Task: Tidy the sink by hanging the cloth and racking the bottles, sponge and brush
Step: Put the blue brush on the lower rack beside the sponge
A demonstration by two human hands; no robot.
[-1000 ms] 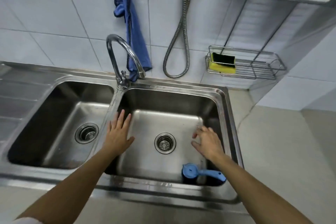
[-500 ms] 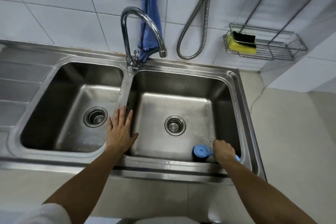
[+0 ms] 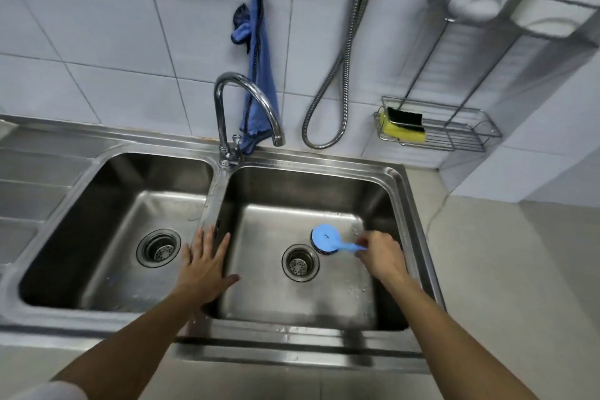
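We saw the left hand flat on the sink divider, fingers spread and holding nothing. The right hand reached over the right basin, fingers pinched around the blue brush handle, head raised above the drain.

Right hand grips blue brush handle over right basin, head near drain — left hand flat on divider. Cloth hung, sponge racked.
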